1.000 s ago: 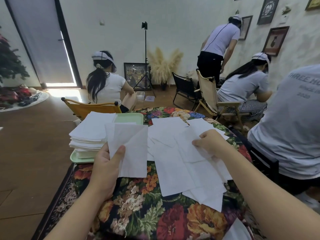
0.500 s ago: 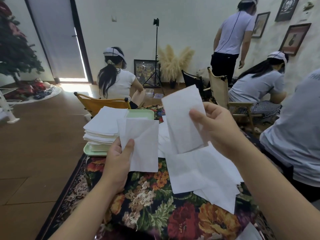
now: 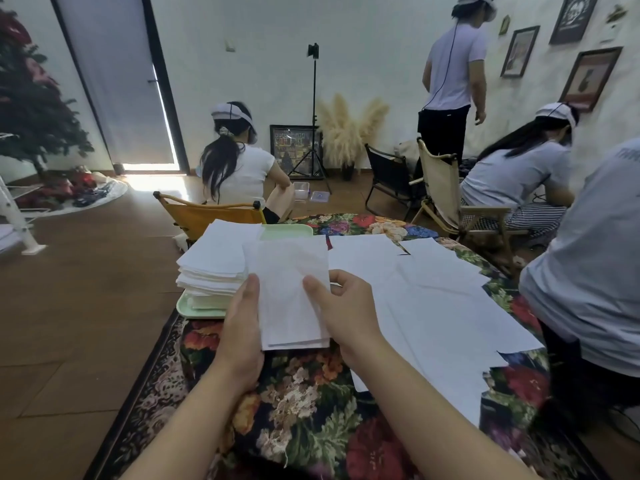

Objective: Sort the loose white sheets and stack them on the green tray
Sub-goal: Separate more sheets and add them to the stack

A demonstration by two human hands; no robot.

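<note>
Both my left hand [image 3: 242,336] and right hand [image 3: 341,311] are pinching a small bunch of sheets [image 3: 289,296] just beside the green tray [image 3: 194,308]. Decent stack [image 3: 216,263] on it already, but plenty of loose sheets [image 3: 433,299] left on the floral tablecloth [image 3: 304,410], so roughly halfway I'd guess.

One camera, worn on my head

The only view comes from my head, wide-angled, looking forward and down over my forearms. My left hand [image 3: 242,327] and right hand [image 3: 346,315] sit close below the lens, mid-picture, over the flowered worktop [image 3: 311,427]. Past them it takes in the floor [image 3: 69,306], seated people and the far wall [image 3: 263,57].
</note>
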